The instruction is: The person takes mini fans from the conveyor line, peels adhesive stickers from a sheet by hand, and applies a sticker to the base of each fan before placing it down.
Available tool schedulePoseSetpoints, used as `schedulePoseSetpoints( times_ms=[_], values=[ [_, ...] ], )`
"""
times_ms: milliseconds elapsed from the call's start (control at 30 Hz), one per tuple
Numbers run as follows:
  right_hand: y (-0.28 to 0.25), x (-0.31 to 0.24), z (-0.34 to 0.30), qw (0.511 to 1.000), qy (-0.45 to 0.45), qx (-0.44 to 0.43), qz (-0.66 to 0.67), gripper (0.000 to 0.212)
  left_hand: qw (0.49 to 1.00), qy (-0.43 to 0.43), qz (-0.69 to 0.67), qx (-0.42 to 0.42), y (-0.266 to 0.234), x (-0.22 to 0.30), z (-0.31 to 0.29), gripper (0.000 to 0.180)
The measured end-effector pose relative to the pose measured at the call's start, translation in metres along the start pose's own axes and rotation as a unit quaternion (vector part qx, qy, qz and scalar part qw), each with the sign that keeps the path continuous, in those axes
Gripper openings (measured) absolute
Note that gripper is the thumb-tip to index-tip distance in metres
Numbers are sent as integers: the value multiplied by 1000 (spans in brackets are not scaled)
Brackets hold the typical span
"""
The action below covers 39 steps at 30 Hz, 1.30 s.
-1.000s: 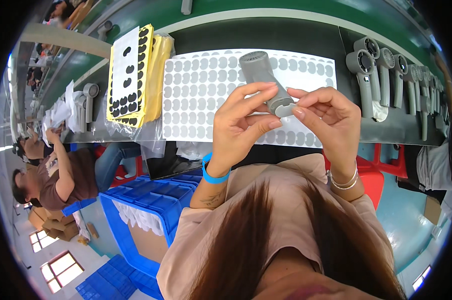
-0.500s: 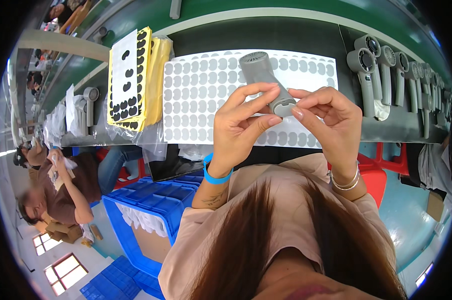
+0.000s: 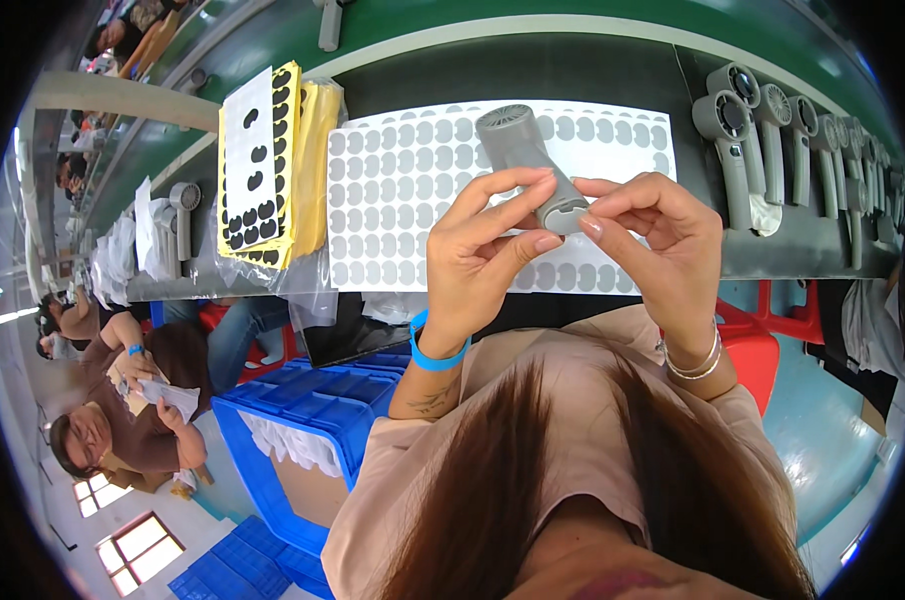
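A worker's left hand [image 3: 478, 245] grips a grey handheld fan [image 3: 525, 155] near the lower end of its handle, thumb below and fingers above. The right hand [image 3: 658, 235] meets it from 3 o'clock, thumb and fingertip at the rim of the handle's base, where a pale grey notched sticker [image 3: 565, 218] lies against the end (whether those fingertips grasp the sticker or merely press it, one cannot tell). The fan slants above a white sheet of grey stickers [image 3: 378, 190], its vented head toward 11 o'clock and its base toward 5. A blue wristband [image 3: 439, 348] circles the left wrist; a bracelet [image 3: 695, 366] rings the right.

Beyond the sheet, at 9 o'clock from the fan, a stack of yellow sheets [image 3: 313, 165] bearing black stickers sits in clear plastic on the dark table [image 3: 423, 72]. Farther out in that direction stand another grey fan [image 3: 185, 222] and white plastic bags [image 3: 113, 262]. At 3 o'clock, a row of grey fans [image 3: 735, 165] stretches along the table.

Below the table's edge, a blue crate [image 3: 293, 415] stands between 7 and 8 o'clock and a red stool [image 3: 753, 362] between 4 and 5. At 8 o'clock, a seated co-worker [image 3: 163, 345] in a brown top handles a pale item [image 3: 178, 398].
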State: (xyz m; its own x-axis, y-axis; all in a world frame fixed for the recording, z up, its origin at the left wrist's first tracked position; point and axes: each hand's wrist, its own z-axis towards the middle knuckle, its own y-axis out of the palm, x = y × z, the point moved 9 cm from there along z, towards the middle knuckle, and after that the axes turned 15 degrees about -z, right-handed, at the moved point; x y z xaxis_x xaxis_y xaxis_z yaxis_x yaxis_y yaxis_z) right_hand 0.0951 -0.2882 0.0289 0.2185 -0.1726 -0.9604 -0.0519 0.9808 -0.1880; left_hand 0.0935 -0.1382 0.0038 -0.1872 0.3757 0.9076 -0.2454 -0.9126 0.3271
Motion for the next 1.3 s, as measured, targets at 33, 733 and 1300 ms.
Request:
schedulePoseSetpoints(
  times_ms=[33,733,1300],
  values=[
    [0,1,0,1000,0,0,0,8,1000,1,3,0,0,0,0,41],
    [-2,-2,-2,1000,1,18,-21,6,1000,-6,-13,14,5,0,-1,35],
    [-2,-3,-4,998,-2,39,-43,5,997,-4,-50,53,8,-2,-5,28]
  ],
)
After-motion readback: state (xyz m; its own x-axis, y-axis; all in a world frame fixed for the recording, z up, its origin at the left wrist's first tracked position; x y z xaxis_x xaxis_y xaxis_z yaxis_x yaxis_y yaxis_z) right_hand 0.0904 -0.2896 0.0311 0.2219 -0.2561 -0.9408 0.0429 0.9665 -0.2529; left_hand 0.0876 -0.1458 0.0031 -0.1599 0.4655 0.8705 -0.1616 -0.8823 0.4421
